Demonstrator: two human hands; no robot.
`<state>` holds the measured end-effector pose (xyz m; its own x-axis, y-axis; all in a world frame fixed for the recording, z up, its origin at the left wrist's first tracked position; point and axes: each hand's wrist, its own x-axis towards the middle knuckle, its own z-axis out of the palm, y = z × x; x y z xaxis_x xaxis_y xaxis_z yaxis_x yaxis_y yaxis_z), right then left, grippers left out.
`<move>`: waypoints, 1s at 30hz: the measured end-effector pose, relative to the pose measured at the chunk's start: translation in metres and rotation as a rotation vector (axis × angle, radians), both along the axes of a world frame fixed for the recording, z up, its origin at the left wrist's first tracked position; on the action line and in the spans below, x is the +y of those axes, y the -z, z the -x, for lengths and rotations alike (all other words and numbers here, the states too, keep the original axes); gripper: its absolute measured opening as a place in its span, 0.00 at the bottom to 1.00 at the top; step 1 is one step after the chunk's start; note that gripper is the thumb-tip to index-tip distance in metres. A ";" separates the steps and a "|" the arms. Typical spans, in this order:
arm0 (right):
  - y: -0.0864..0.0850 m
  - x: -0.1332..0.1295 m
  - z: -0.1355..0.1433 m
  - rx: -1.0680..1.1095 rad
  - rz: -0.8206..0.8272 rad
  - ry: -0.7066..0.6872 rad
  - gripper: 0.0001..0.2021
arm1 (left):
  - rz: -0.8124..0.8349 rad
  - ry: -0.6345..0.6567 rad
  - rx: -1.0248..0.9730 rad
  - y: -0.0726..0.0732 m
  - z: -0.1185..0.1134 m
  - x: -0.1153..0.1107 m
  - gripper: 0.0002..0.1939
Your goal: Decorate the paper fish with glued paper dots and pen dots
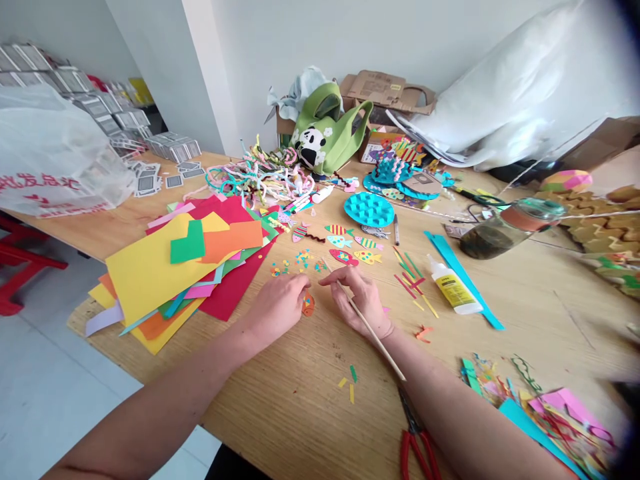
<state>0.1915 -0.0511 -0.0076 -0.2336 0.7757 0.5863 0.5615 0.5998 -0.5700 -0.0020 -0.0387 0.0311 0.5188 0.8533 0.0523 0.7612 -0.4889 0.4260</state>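
Note:
My left hand has its fingers pinched at the edge of a small orange paper fish with colored bits on it; what the fingertips hold is too small to make out. My right hand is closed round a thin wooden stick, which slants down over the wrist. Its index finger points toward the orange fish. Tiny colored paper bits lie just beyond my hands. Several decorated paper fish, among them a yellow one, lie behind my right hand.
Colored sheets are stacked at left. A glue bottle, blue strips and a glass jar stand or lie right. Red-handled scissors lie near the right forearm. Pipe cleaners and a green panda bag are behind.

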 end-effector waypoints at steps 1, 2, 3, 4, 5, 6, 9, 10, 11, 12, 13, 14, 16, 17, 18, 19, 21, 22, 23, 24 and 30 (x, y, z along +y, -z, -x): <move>-0.001 0.001 0.000 -0.044 -0.010 -0.047 0.09 | -0.002 -0.003 -0.012 0.005 0.000 0.001 0.12; -0.001 0.002 0.001 -0.089 -0.021 -0.085 0.09 | -0.005 -0.004 -0.021 0.009 0.001 0.001 0.12; -0.001 0.003 0.001 -0.128 -0.029 -0.112 0.10 | -0.008 -0.005 -0.030 0.012 0.001 0.002 0.12; -0.001 0.003 0.002 -0.162 -0.031 -0.130 0.10 | -0.010 -0.006 -0.038 0.015 0.002 0.003 0.12; -0.001 0.004 0.003 -0.193 -0.025 -0.142 0.10 | -0.012 -0.008 -0.044 0.017 0.002 0.004 0.12; -0.001 0.005 0.003 -0.221 -0.013 -0.150 0.10 | -0.014 -0.011 -0.047 0.018 0.003 0.005 0.11; 0.000 0.006 0.005 -0.301 0.021 -0.165 0.09 | -0.014 -0.020 -0.048 0.019 0.006 0.008 0.11; 0.001 0.006 0.005 -0.324 0.023 -0.167 0.09 | -0.015 -0.019 -0.048 0.019 0.007 0.008 0.11; 0.001 0.006 0.005 -0.342 0.020 -0.160 0.08 | -0.018 -0.017 -0.047 0.019 0.008 0.009 0.11; 0.000 0.006 0.005 -0.353 0.012 -0.147 0.08 | -0.021 -0.013 -0.047 0.019 0.009 0.009 0.11; 0.000 0.005 0.005 -0.359 0.001 -0.128 0.07 | -0.029 -0.008 -0.045 0.018 0.010 0.008 0.11; -0.001 0.005 0.005 -0.360 -0.012 -0.106 0.07 | -0.045 0.002 -0.039 0.017 0.010 0.007 0.12; -0.002 0.004 0.005 -0.352 -0.037 -0.067 0.07 | -0.096 0.046 -0.010 0.014 0.010 0.004 0.13; -0.003 0.003 0.005 -0.341 -0.046 -0.056 0.07 | -0.129 0.078 0.011 0.012 0.010 0.001 0.12; -0.003 0.002 0.005 -0.325 -0.056 -0.049 0.07 | -0.159 0.114 0.034 0.009 0.009 -0.002 0.12; -0.003 0.002 0.004 -0.301 -0.063 -0.039 0.07 | -0.184 0.146 0.053 0.007 0.008 -0.006 0.11; -0.002 0.000 0.003 -0.224 -0.072 -0.004 0.06 | -0.217 0.192 0.104 0.004 0.005 -0.014 0.08; -0.002 0.000 0.002 -0.173 -0.064 0.023 0.06 | -0.221 0.225 0.137 0.003 0.004 -0.017 0.08; -0.001 0.000 0.002 -0.113 -0.040 0.059 0.06 | -0.226 0.249 0.162 0.003 0.003 -0.021 0.08; 0.000 0.000 0.002 -0.046 -0.003 0.101 0.05 | -0.221 0.275 0.188 0.003 0.002 -0.024 0.08; 0.004 0.009 0.002 0.246 0.205 0.274 0.08 | -0.153 0.307 0.309 0.002 -0.003 -0.033 0.11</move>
<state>0.1896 -0.0422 -0.0115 0.1251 0.8959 0.4263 0.5165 0.3081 -0.7989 0.0011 -0.0720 0.0288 0.7574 0.6522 -0.0309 0.6513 -0.7513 0.1071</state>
